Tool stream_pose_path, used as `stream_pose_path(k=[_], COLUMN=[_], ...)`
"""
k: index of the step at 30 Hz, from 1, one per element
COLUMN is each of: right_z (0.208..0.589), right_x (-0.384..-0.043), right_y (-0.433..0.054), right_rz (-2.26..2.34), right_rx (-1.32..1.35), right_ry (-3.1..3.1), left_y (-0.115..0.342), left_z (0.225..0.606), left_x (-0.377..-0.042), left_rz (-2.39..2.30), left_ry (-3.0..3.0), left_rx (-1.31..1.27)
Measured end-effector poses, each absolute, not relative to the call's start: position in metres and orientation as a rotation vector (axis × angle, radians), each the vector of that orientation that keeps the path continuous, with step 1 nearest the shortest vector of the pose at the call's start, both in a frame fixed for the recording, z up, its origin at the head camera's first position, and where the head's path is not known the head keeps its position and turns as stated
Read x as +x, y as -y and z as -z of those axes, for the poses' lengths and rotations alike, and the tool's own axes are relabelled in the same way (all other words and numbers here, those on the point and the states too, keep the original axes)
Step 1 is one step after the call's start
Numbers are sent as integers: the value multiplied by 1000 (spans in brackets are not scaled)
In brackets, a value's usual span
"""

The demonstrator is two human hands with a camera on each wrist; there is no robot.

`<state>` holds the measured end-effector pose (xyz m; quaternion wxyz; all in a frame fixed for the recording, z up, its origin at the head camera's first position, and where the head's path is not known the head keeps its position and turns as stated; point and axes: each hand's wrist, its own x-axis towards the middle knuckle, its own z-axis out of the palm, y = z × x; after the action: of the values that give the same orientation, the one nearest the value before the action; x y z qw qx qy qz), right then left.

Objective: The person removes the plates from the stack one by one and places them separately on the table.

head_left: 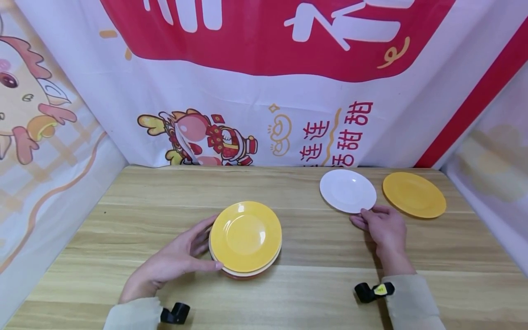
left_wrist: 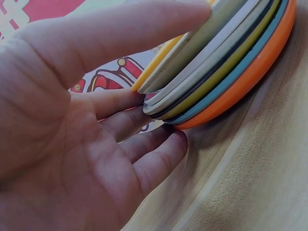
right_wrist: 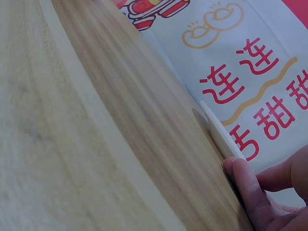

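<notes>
Printed cloth (head_left: 264,96) backs the table (head_left: 305,293), where the left hand (head_left: 179,256) grips a plate stack (head_left: 245,236) and the right hand (head_left: 385,229) pinches the near rim of the white plate (head_left: 348,190). It lies beyond and right of the stack, near the table's back edge, beside a yellow plate (head_left: 414,195).

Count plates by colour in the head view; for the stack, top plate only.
Yellow: 2 (stack-top yellow plate; loose yellow plate)
White: 1 (loose white plate)
Total: 3
</notes>
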<state>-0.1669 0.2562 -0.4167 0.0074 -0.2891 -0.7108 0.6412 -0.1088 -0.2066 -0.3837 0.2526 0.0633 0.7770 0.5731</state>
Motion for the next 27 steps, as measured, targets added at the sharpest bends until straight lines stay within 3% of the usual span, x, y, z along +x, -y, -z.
stream_pose_path(k=[27], right_z=[413], right_x=[-165], right_y=[-255], right_rz=[-2013], right_rx=[-948], right_ry=[2229], left_y=[208], left_z=[384], left_x=[-108], left_rz=[-1573], left_ry=[-2095], left_rx=[168])
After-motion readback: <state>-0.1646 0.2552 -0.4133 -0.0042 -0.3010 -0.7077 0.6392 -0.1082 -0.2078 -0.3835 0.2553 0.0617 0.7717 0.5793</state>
